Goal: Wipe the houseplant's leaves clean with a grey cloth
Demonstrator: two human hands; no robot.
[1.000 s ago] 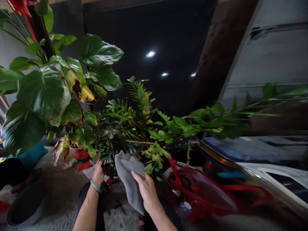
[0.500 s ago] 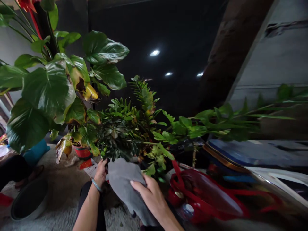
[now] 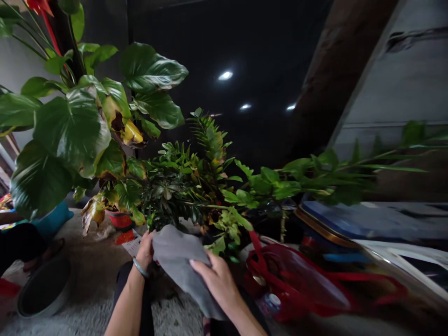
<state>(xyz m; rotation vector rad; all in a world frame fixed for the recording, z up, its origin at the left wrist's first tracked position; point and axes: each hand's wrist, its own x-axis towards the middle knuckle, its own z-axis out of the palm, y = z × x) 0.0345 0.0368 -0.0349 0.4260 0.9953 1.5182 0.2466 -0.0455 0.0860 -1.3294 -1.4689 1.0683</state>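
Note:
A flat grey piece that looks like cloth is held between my hands above my knees. My right hand grips its right side, thumb on top and fingers hidden beneath. At its upper left edge is my left hand, with a pale bangle on the wrist; its fingers are curled at the edge and partly hidden behind the piece. Dark green leaves hang just beyond the far edge of the grey piece.
A large-leaved plant rises on the left above a red pot. A red bag with bottles stands at right, near a blue-edged box. A dark basin sits lower left, beside another person's leg.
The grey piece has shifted slightly up and left and lies flatter, its lower end pulled up. Both hands keep nearly the same place. Another person's arm shows at the far left.

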